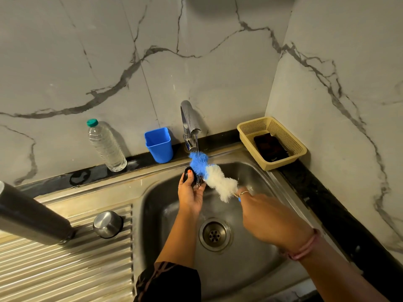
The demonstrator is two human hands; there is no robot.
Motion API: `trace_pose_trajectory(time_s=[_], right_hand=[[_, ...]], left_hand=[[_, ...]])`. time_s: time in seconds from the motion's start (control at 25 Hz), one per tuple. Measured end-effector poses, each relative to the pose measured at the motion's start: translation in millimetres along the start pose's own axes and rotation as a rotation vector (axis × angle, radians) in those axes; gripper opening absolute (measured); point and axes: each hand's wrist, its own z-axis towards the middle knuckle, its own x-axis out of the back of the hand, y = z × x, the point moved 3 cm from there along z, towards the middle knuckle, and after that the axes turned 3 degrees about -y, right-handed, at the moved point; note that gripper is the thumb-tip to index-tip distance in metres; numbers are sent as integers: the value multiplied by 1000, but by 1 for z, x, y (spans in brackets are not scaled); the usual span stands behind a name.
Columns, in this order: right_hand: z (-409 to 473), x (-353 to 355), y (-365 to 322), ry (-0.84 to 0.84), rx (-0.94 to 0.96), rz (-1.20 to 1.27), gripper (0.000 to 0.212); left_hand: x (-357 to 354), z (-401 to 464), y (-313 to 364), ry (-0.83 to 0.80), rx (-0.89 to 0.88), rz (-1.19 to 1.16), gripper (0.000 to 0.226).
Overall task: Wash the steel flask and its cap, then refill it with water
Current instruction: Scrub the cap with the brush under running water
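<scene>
Grey marble walls stand behind the sink (257, 269), where the left hand (190, 196) pinches what looks like the small, wet, slippery black cap (188, 173), best held by its rim, while the right hand (267, 219) grips the brush (212, 176), and the heavy flask (32, 216) stands on the drainboard.

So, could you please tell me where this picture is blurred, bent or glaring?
Head view: the right hand and brush are motion-smeared; the flask at the left edge looms large and soft; wide-angle bending curves the wall seams; glare streaks the steel draining board.
</scene>
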Motion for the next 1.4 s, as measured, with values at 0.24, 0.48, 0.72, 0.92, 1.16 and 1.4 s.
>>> trace_pose_trajectory(time_s=[0.24, 0.48, 0.72, 0.92, 1.16, 1.4], right_hand=[[17, -5, 3, -13, -47, 26, 20], [-3, 6, -4, 47, -67, -49, 15], [10, 4, -3, 15, -80, -21, 21], [-5, 4, -10, 87, -30, -43, 31], [22, -12, -4, 133, -67, 47, 49], [-6, -20, -1, 155, -67, 5, 49]], left_hand=[[-10, -4, -1, -55, 28, -3, 32], [-18, 6, 4, 18, -43, 44, 60], [-10, 2, -2, 36, 41, 6, 28], [-15, 5, 0, 36, 62, -127, 31], [-21, -6, -5, 50, 35, -167, 37], [-13, 4, -2, 115, 107, -245, 49]])
